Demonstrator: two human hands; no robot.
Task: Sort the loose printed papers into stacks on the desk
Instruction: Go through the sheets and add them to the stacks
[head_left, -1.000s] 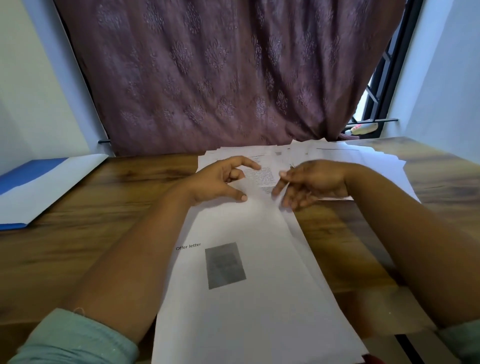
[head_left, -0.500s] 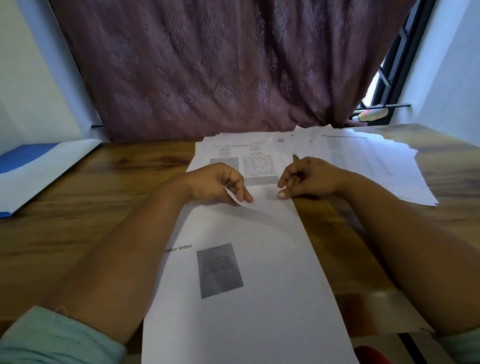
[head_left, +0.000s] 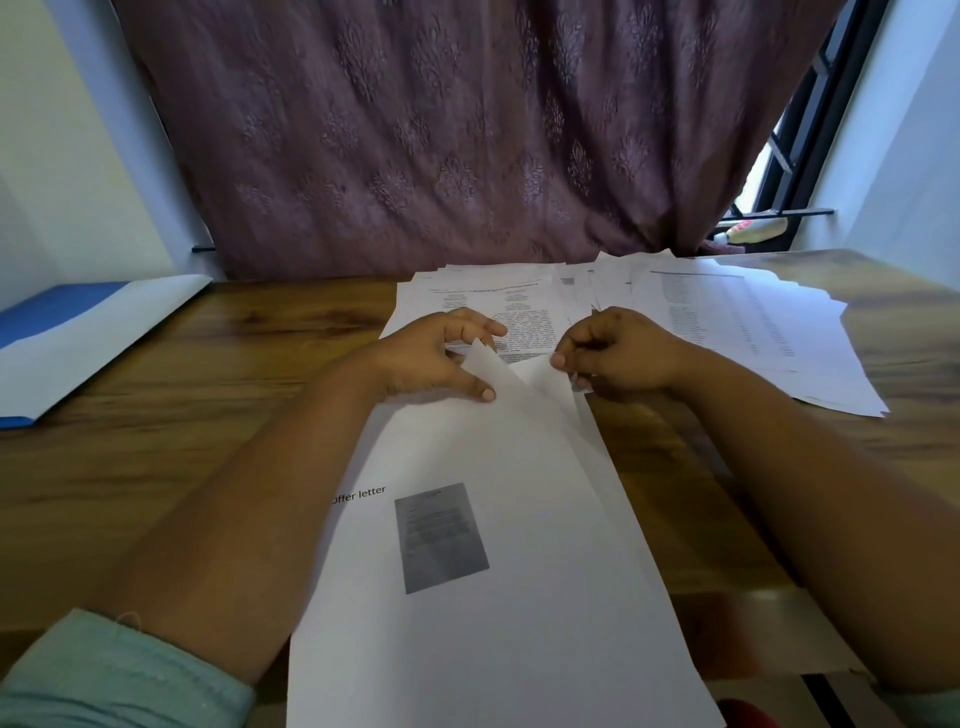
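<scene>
Lifted since half a second ago, the far corners of the top sheet (head_left: 498, 519) now peel up between both hands. Left hand (head_left: 441, 358) pinches one corner, right hand (head_left: 613, 353) the other. It lies on the near stack, so separation seems underway; loose papers (head_left: 727, 322) wait behind on the desk (head_left: 156, 467).

Counted in view: two hands, one left (head_left: 431, 358) and one right (head_left: 618, 353). One tabletop (head_left: 156, 441). Three groups of papers: one near stack (head_left: 493, 597) headed "Offer letter", one middle stack (head_left: 498, 306) of printed text, one spread pile (head_left: 737, 322) at right; sheets per group cannot be counted. One blue-and-white folder (head_left: 88, 332) at left. One curtain (head_left: 467, 130). One bottle (head_left: 753, 231) on the sill. Two sleeves, pale green.
</scene>
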